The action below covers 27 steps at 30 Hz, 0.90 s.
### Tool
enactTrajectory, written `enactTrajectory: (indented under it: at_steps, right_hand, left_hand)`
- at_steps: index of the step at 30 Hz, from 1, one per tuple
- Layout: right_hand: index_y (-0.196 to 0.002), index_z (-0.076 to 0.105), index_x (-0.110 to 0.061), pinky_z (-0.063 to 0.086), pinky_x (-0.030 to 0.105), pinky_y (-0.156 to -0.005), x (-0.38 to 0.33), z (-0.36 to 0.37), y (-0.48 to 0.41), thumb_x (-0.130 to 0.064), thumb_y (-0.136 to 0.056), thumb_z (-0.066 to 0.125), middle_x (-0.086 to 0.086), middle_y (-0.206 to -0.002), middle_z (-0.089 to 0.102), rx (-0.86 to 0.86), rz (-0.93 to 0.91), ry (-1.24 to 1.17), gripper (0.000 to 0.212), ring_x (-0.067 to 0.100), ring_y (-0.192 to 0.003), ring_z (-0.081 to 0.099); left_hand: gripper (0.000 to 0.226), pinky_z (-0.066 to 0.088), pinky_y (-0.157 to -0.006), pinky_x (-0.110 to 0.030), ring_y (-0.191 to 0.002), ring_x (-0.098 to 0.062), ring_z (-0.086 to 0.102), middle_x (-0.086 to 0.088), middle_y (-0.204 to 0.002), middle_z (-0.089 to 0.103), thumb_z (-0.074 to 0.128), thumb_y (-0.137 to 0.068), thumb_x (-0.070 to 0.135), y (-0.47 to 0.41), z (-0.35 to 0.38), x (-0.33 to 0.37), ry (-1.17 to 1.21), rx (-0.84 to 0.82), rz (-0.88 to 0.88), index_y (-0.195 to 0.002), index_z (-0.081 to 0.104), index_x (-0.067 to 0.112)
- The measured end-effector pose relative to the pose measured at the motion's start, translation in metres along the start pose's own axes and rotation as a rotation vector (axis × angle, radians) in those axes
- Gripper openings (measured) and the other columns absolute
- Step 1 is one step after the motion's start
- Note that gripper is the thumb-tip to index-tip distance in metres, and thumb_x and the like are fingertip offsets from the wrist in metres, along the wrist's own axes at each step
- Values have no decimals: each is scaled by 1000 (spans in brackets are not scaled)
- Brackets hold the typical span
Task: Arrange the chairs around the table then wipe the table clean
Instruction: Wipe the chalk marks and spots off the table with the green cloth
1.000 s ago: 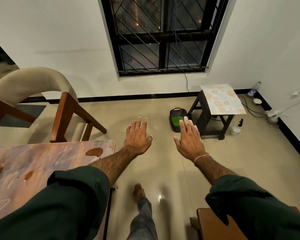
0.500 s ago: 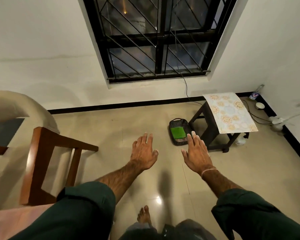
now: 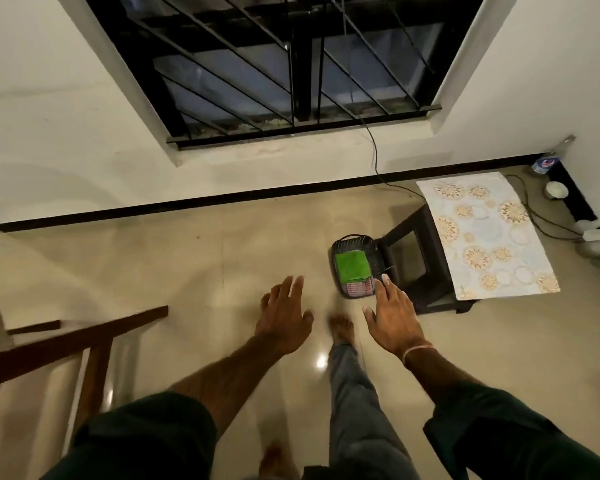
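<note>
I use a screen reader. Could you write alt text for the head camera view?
A person's open, empty left hand and right hand stretch forward above a glossy floor, toward a black basket holding a green cloth beside a dark stool draped with a floral sheet. A wooden chair stands lower left, a barred window ahead.

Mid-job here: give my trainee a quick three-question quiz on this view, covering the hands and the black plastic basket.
1. True or false: a folded green cloth lies inside the black plastic basket.
2. The basket stands: A) on the glossy tiled floor beside the dark stool with a floral top; B) on that stool; C) on the wooden chair.
3. Fill in: the left hand and right hand each hold ____.
Key: 1 true; 2 A; 3 nothing.
</note>
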State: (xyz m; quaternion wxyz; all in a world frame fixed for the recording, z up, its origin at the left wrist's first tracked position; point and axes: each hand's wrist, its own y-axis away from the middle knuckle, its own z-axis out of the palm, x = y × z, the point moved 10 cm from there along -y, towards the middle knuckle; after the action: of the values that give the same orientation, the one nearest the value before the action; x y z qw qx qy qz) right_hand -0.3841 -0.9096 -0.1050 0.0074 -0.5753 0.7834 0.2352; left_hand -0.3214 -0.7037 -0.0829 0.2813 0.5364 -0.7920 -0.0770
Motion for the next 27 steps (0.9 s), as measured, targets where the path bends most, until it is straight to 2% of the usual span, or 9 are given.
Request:
enactTrajectory:
  at_steps: [3,6,13,17,19,21,22,25,27]
  right_hand:
    - [-154,17,-10,15,42,-121,33,24,-75,-49,-95,44,14,-162,15,-114,13,-26,75,30,-148,19]
    - [-155,16,-11,17,42,-120,66,51,-141,-40,-99,45,14,-162,14,-182,2,4,70,31,-147,21]
    - [-147,30,-15,43,46,-108,153,159,-281,-37,-98,48,12,-153,33,-335,16,-33,57,28,-132,44]
    - [-144,36,-13,45,49,-104,192,228,-336,-36,-98,44,12,-151,36,-425,18,5,52,29,-129,45]
    - [-144,37,-12,42,49,-106,205,255,-354,-35,-99,43,13,-154,31,-469,10,19,51,32,-135,39]
    - [-143,38,-10,42,46,-106,222,289,-373,-33,-99,43,14,-153,31,-512,23,7,51,33,-136,39]
    - [-142,39,-9,42,45,-105,232,307,-381,-32,-99,43,14,-151,33,-522,30,-7,50,34,-134,40]
    - [-136,44,-6,42,42,-103,247,339,-395,-30,-99,45,15,-144,38,-537,67,-42,44,32,-130,43]
    - [-132,47,-6,43,41,-102,252,351,-402,-28,-98,47,14,-142,40,-535,84,-80,41,31,-128,44]
  left_hand:
    - [75,22,-121,-45,-150,-27,20,-7,-167,16,49,-99,40,-76,24,9,26,-76,-52,-161,12,18]
    - [74,20,-121,-43,-150,-26,19,-6,-167,14,47,-100,39,-145,58,21,39,-161,-68,-161,12,17]
    - [71,22,-120,-39,-148,-22,24,-3,-165,21,51,-100,33,-297,172,34,123,-307,-80,-159,15,16]
    - [64,30,-116,-39,-143,-26,33,-6,-160,31,51,-101,31,-366,257,15,222,-412,-136,-156,24,15]
    - [52,36,-104,-22,-136,-28,42,-10,-152,41,49,-104,31,-396,291,0,285,-434,-156,-151,34,14]
    - [43,39,-80,-1,-130,-29,50,-11,-145,49,48,-106,25,-425,334,-16,427,-459,-273,-146,43,12]
    - [40,44,-74,-5,-124,-31,55,-12,-138,54,50,-104,22,-439,359,-23,504,-468,-350,-143,46,12]
    - [31,54,-78,-32,-104,-34,64,-13,-115,63,56,-93,21,-471,412,-32,634,-496,-500,-123,57,16]
    - [14,52,-82,-35,-102,-38,64,-18,-110,66,56,-89,22,-488,441,-36,652,-533,-535,-103,60,22]
